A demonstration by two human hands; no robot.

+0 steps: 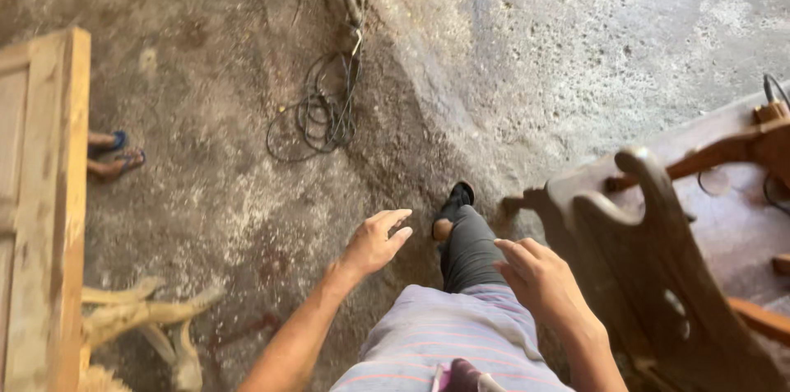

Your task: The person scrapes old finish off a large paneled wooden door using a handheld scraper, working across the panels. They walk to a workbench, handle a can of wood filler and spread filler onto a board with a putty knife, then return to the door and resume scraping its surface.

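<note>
My left hand (374,242) hangs in the air above the concrete floor (576,38), fingers apart and holding nothing. Held lower right of it, my right hand (539,277) has loosely curled fingers and is also empty, close to the dark carved wooden furniture piece (658,269). Between the hands I see my own leg in dark trousers with a black sandal (457,199) stepping forward, and my striped shirt (453,343) below.
A coil of black cable (321,112) lies on the floor ahead. A pale wooden frame (58,194) stands at the left, with another person's feet in blue sandals (115,153) behind it. Pale carved wooden legs (156,318) lie at lower left.
</note>
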